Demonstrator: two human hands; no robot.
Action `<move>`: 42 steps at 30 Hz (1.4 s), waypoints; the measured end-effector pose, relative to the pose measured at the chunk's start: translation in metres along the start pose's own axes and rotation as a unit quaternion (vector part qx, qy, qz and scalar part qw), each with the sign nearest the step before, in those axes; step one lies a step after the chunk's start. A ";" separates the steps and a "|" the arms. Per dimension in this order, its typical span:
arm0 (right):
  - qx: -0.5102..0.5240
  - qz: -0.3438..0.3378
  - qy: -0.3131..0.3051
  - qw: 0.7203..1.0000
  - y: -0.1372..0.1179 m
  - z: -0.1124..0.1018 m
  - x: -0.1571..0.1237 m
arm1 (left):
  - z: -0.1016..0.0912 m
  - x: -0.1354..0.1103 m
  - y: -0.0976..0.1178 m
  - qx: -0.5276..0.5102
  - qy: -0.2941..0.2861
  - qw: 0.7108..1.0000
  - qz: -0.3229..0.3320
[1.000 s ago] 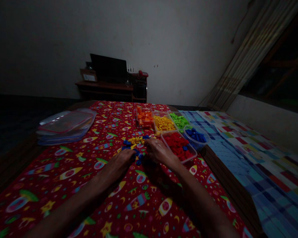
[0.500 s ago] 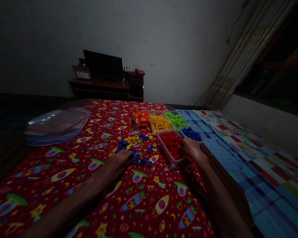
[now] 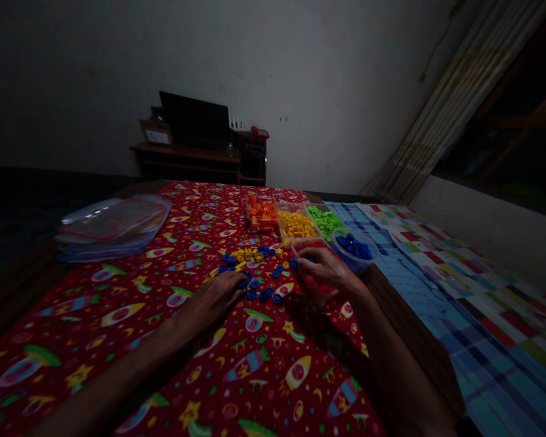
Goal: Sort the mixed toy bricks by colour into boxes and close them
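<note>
My left hand is low over the loose pieces on the cloth, its fingers closed around a small round blue toy piece. Several more round blue pieces and some yellow toy pieces lie loose near it. Over the clear tub of red pieces, my right hand pinches a small blue toy piece at its fingertips. Most of the red pieces are hidden under that hand. Just right of it stands a round tub of blue pieces.
Behind the red tub stand clear tubs of orange, yellow and green pieces. Stacked clear lids lie at the left of the red patterned cloth. A desk with a monitor is against the wall.
My right hand has moved left from the right rim of the red tub to above its left part, where a blue piece shows at the fingertips. My left hand stays nearly in place.
</note>
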State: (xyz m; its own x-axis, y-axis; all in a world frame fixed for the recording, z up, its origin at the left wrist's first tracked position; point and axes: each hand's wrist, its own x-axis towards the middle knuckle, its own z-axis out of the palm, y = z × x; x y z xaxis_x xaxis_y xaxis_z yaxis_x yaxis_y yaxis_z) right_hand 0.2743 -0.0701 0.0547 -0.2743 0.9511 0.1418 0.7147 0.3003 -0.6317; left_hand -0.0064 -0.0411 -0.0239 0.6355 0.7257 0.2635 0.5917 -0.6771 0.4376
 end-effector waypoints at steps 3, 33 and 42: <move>-0.032 -0.052 -0.024 0.998 -0.009 0.041 0.012 | 0.000 0.000 0.001 -0.005 0.007 1.000 0.001; -0.177 -0.015 0.118 0.977 0.014 -0.015 0.037 | 0.002 0.000 -0.006 -0.053 0.006 0.998 0.019; -0.395 0.164 0.137 0.893 0.060 -0.099 0.027 | 0.012 0.004 -0.020 -0.050 0.014 0.998 0.048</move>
State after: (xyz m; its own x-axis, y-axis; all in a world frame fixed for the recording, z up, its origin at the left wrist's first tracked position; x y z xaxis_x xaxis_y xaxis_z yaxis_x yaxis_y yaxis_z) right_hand 0.3741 -0.0196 0.0962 0.1246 0.9466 0.2973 0.9884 -0.1447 0.0465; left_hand -0.0097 -0.0261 -0.0418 0.6722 0.6624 0.3307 0.4758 -0.7287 0.4926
